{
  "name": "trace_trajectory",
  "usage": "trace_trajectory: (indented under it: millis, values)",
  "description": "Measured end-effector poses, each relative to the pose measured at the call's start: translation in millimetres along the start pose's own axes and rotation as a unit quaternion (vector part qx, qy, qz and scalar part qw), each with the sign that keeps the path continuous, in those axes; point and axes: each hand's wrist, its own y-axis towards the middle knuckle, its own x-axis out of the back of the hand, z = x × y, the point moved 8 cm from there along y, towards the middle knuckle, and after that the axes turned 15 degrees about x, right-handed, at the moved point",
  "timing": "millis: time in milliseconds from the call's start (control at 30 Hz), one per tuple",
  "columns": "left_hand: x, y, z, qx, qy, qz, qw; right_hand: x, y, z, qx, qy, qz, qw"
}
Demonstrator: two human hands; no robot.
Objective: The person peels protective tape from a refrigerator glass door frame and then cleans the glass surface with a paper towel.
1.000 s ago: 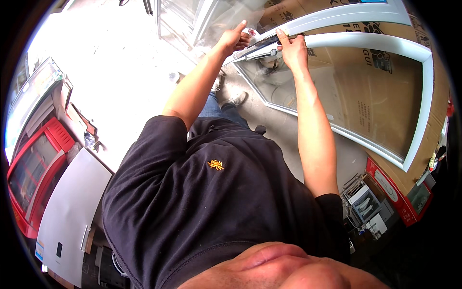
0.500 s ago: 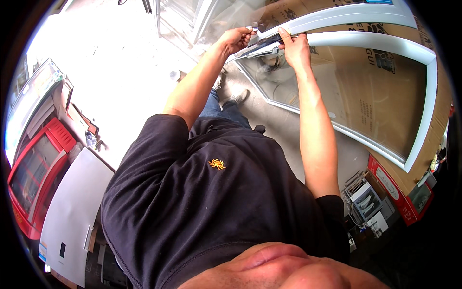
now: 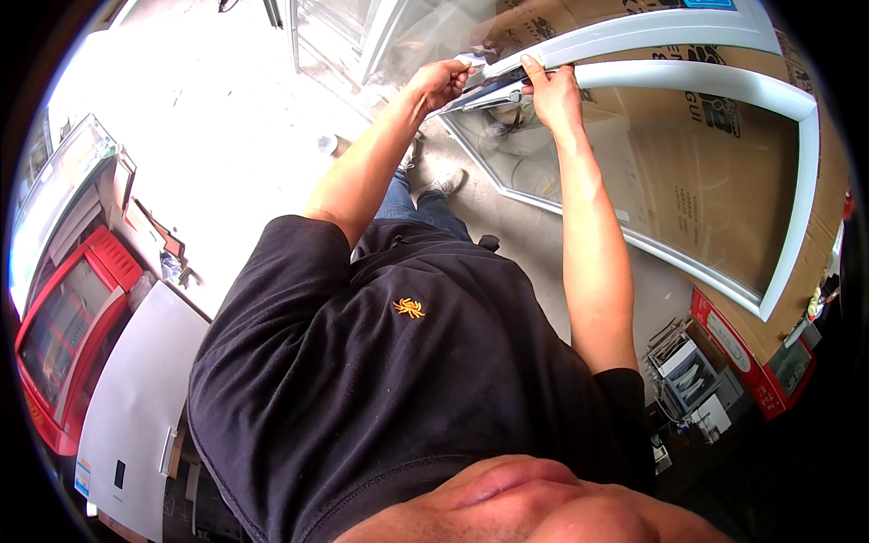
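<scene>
1. Head view: recorded from the person's head, by the left of two side-by-side fisheye cameras; aimed steeply downward, upright, unmirrored.
2. Dark shirt (image 3: 434, 371) is viewed at close range, lower middle.
3. Left hand (image 3: 443, 82) and right hand (image 3: 555, 92) are framed farther off, near the upper edge.
4. Floor (image 3: 534, 258) is viewed beyond; the picture is bounded by a dark, curved rim.

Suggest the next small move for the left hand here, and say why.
I'd probably ease the left hand slightly toward the dark strip, fingers curled. The right hand seems to grip that strip beside the upper white frame, so it looks braced, while the left is close to the strip's other end. Whatever its fingertips pinch is too small to tell.
</scene>
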Motion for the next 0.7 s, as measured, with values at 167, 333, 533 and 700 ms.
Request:
trace_trajectory:
  millis: [167, 333, 533, 700]
  values:
    - [2, -1, 5, 0.001, 0.011, 0.008, 1.0, 1, 1, 0, -0.004, -0.005, 0.004, 1.0]
    - [0, -5, 8, 0.0, -0.009, 0.002, 1.0, 0, 2, -4, -0.015, -0.015, 0.006, 1.0]
    - [-2, -10, 10, -0.001, 0.01, 0.018, 1.0, 1, 0, 5, -0.006, 0.007, -0.001, 1.0]
    - [-2, -12, 11, -0.006, 0.023, 0.026, 0.999, 1, 0, 1, -0.016, -0.008, 0.004, 1.0]
